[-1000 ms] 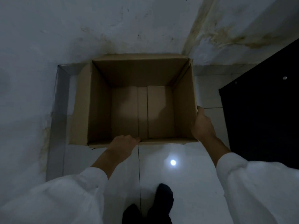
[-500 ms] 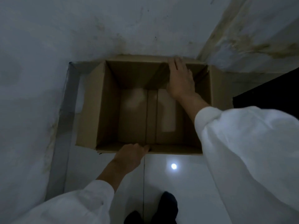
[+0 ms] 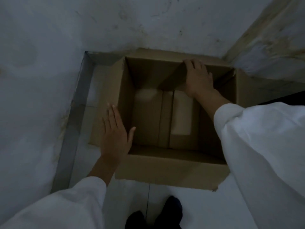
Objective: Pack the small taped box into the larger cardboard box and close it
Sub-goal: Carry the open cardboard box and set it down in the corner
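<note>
The large cardboard box (image 3: 173, 171) stands open on the floor in a wall corner. Its bottom (image 3: 148, 121) shows only its own folded panels and a centre seam with pale light patches; no small taped box is in view. My left hand (image 3: 115, 134) lies flat with fingers spread on the left flap (image 3: 107, 90), thumb over the box's inner edge. My right hand (image 3: 198, 78) reaches across the opening, its fingers curled over the edge of the far flap (image 3: 156, 71). The near flap hangs outward toward me.
Stained walls (image 3: 148, 22) close in behind and to the left of the box. A grey metal strip (image 3: 77, 113) runs along the floor on the left. A dark cabinet edge (image 3: 283, 98) shows at right. My dark shoes (image 3: 171, 210) stand on white tiles.
My left hand left the near edge and now lies on the left flap. The near flap dropped outward. My right hand went from the right wall to the far flap.
</note>
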